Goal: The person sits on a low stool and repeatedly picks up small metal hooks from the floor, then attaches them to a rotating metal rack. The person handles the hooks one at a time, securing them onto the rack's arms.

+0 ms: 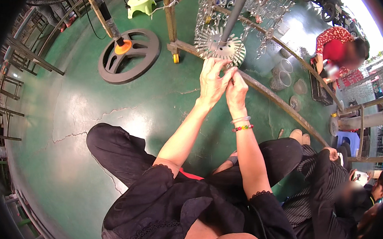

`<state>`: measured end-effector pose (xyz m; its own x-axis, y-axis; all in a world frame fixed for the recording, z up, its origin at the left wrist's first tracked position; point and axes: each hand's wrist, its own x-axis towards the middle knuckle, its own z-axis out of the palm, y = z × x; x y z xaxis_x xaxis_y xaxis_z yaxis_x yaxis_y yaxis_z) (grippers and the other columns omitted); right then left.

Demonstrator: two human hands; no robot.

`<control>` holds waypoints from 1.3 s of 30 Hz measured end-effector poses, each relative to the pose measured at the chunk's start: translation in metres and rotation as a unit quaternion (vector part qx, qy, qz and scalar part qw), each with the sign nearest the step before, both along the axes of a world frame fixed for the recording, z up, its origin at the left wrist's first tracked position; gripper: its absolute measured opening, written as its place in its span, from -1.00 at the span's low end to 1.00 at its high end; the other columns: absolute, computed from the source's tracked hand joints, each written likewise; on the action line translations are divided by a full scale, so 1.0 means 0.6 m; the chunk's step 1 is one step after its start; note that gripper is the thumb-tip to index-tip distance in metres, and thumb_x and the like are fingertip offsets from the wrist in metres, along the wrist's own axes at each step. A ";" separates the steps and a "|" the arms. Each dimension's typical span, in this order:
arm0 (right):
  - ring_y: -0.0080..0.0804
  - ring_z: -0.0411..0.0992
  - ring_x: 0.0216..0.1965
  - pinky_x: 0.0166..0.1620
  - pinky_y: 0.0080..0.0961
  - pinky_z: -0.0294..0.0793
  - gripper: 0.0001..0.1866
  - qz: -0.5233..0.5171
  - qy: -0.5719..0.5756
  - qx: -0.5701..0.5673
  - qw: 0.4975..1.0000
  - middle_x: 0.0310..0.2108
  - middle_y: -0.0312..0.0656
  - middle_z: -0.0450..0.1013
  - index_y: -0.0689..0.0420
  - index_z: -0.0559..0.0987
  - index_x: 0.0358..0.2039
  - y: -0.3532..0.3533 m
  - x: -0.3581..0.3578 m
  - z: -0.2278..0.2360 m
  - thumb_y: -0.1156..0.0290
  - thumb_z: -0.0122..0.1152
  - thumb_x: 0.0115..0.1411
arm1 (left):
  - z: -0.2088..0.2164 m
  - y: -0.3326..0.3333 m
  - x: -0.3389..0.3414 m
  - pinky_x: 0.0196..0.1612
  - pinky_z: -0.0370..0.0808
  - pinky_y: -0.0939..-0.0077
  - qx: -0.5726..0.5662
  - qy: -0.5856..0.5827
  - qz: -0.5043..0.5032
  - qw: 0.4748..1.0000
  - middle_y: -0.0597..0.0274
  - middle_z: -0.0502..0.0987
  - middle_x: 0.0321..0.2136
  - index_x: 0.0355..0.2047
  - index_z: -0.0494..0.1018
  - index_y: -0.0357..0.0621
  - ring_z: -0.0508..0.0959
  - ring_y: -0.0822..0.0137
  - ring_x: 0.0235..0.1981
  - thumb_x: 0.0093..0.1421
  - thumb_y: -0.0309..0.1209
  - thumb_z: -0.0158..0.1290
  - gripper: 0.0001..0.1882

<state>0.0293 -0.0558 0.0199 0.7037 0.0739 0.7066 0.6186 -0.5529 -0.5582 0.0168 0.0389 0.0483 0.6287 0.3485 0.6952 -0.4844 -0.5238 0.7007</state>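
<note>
A round silvery metal disc with a slotted, comb-like rim sits on a grey pole in front of me. Both of my hands are raised to its lower edge. My left hand has its fingers pinched together at the rim. Close beside it, my right hand is closed too, fingertips meeting near the same spot. Whatever lies between the fingertips is too small or hidden to name. Above the disc hang many small metal pieces in strands.
A rusty frame bar runs diagonally past the disc. Left of it stands a dark round fan base; behind is a green stool. Clear tubs stand on the right. One person works at far right; another in striped trousers sits beside me.
</note>
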 end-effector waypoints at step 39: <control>-0.60 0.49 -0.44 -0.36 -0.69 0.49 -0.78 0.085 0.349 0.240 0.902 -0.39 -0.20 0.55 0.26 0.57 -0.19 -0.141 -0.093 -0.001 0.58 0.20 0.11 | -0.004 0.040 -0.031 -0.17 0.46 0.56 -0.103 0.365 -0.539 0.751 0.18 0.56 -0.33 -0.28 0.53 -0.33 0.54 0.35 -0.35 0.09 -0.40 0.15 -0.76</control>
<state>-0.0266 -0.1404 0.0194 0.9968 0.0253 0.0756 0.0773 -0.0746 -0.9942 -0.0016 0.0628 0.0462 0.8104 -0.5852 0.0278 0.0048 0.0541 0.9985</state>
